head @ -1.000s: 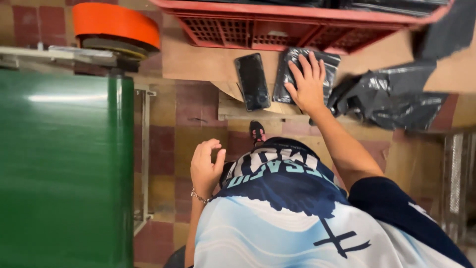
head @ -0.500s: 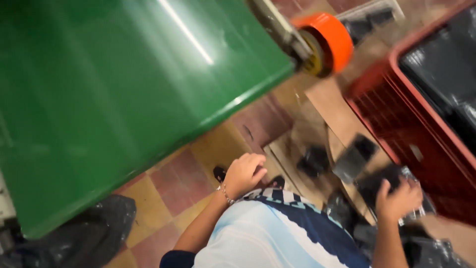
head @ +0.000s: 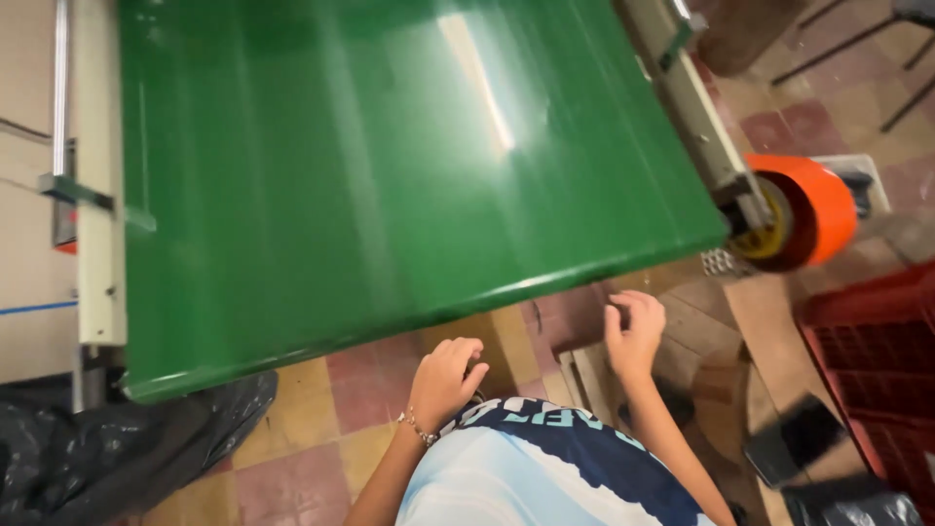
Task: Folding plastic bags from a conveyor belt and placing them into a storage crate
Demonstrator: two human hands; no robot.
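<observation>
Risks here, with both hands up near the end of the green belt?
1. Both the left hand and right hand hang empty just below the green conveyor belt edge; fingers might get caught if it runs.
2. The bracelet could snag.
3. The black bag on the floor is a possible trip hazard.

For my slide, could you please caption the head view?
Both hands, left and right, hang empty and loosely curled beside the end of a green conveyor belt above a tiled floor.
</observation>
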